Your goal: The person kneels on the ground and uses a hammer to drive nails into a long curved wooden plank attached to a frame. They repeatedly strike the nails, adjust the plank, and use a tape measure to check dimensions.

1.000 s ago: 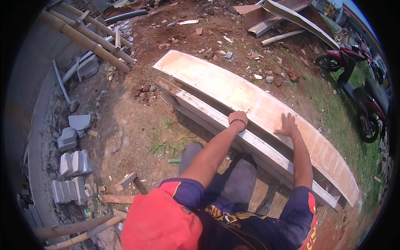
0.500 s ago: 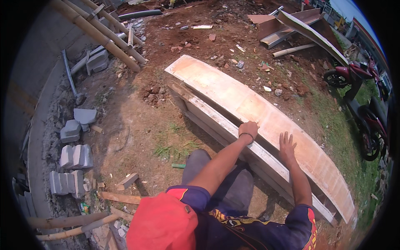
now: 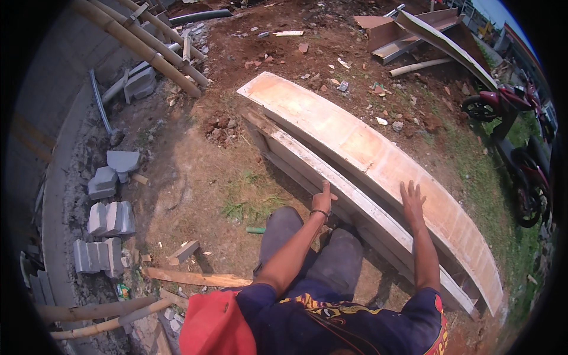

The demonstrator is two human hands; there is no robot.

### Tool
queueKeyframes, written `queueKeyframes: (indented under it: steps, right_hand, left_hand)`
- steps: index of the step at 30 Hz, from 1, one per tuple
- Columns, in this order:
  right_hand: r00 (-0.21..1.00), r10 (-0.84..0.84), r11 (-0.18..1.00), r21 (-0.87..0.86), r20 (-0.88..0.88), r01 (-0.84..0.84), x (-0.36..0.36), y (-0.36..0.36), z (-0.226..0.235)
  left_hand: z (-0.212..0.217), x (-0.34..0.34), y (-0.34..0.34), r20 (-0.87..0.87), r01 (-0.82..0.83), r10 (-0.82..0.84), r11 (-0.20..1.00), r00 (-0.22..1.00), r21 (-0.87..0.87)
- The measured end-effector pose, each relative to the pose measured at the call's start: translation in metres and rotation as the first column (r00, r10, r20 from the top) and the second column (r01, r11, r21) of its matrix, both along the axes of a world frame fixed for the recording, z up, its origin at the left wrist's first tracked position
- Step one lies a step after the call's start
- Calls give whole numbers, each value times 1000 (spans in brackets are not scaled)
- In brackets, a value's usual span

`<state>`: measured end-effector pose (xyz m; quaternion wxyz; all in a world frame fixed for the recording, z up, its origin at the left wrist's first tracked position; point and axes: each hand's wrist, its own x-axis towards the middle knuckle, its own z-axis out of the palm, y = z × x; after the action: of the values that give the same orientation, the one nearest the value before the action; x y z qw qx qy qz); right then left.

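Head view, one item: long plywood panel [image 3: 378, 160] lying on a timber frame [image 3: 355, 207] on bare dirt, directly ahead of the person's knees; long axis runs from upper left to lower right, far end pointing toward the bamboo poles [image 3: 148, 50]; since half a second ago the left hand [image 3: 322, 201] has slid down onto the frame edge, fingers curled, holding nothing visible; right hand [image 3: 411, 201] stays flat and spread on the panel, gripping nothing; the panel appears steadied, not lifted.

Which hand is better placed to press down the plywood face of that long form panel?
Right. The right hand lies flat, fingers spread, on the plywood face. The left hand sits at the near timber edge, off the face.
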<state>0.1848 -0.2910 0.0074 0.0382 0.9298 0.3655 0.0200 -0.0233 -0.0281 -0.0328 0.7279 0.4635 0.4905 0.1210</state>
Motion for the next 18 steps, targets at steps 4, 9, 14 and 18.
queueKeyframes:
  steps: [4, 9, 14, 18]
  right_hand:
    - [1000, 3, 1000, 6, -27, -3, -3, 0, 7]
    - [999, 2, 1000, 14, -48, -1, -4, -1, 11]
    - [1000, 8, 1000, 15, -28, -7, -2, 0, 16]
    - [999, 23, 999, 44, -28, -22, -3, -3, 18]
  left_hand:
    - [7, 12, -4, 96, -10, 20, 995, 995, -100]
    - [8, 25, -9, 211, 152, -98, 954, 973, -260]
    - [-1, 47, -18, 224, -2, 32, 991, 974, -132]
    - [-6, 57, -26, 185, -138, 148, 988, 972, -68]
